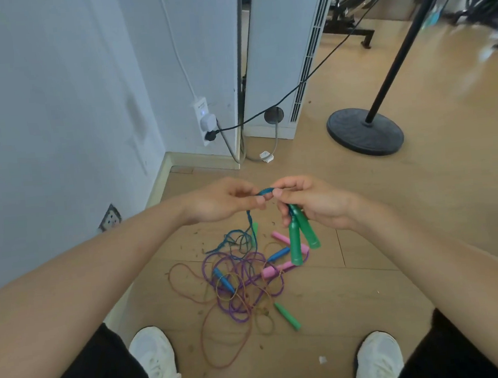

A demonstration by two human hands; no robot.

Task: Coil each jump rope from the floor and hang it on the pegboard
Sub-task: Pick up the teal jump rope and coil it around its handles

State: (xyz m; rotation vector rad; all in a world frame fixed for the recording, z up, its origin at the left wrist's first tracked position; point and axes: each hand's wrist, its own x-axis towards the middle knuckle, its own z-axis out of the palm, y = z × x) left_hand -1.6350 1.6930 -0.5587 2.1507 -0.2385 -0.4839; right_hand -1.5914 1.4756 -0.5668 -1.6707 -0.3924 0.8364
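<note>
My right hand [314,203] grips two green jump-rope handles [300,237], which hang down from the fist, and its thumb and finger pinch the blue cord [265,191]. My left hand [225,201] pinches the same cord just to the left. From my left hand the blue cord drops to the floor [252,227]. Below lies a tangle of purple and brown ropes [237,282] with blue handles [223,280], pink handles [273,270] and a loose green handle [287,315]. No pegboard is in view.
A white wall [57,114] stands at the left with a socket and plugged cables [207,123]. A black round stand base [365,132] with its pole sits at the right. My two white shoes [157,363] flank the pile. Debris specks dot the wooden floor.
</note>
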